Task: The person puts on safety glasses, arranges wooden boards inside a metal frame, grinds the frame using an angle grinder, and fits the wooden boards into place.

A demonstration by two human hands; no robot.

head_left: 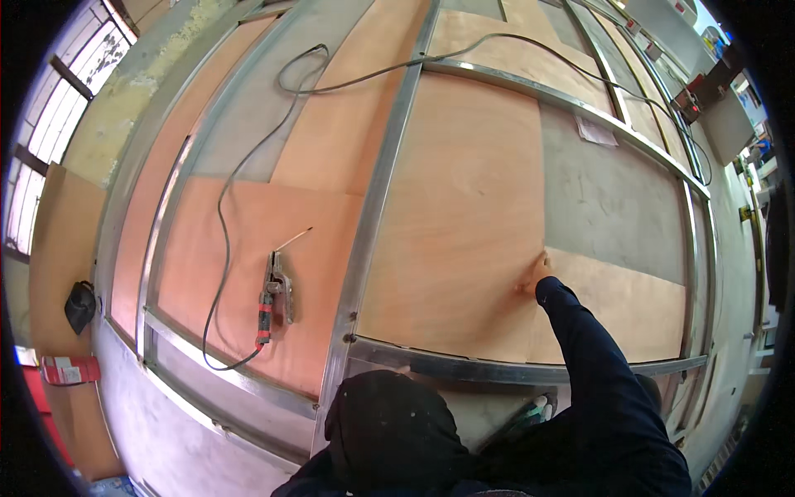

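Panel [464,207] under right hand [539,272]; clenched or loose, cannot tell. Far left of grip: red package [87,369], printed label [68,371], contents hidden. Nearer left: electrode holder [267,302] with rod [294,239].

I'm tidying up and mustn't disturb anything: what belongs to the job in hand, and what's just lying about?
Seemingly in the job:
large tan rectangular wood-look panel
smaller tan panel, right hand at their seam
silver metal frame

Seemingly lying about:
red-and-black-handled metal clamp with black cable
red-and-white box
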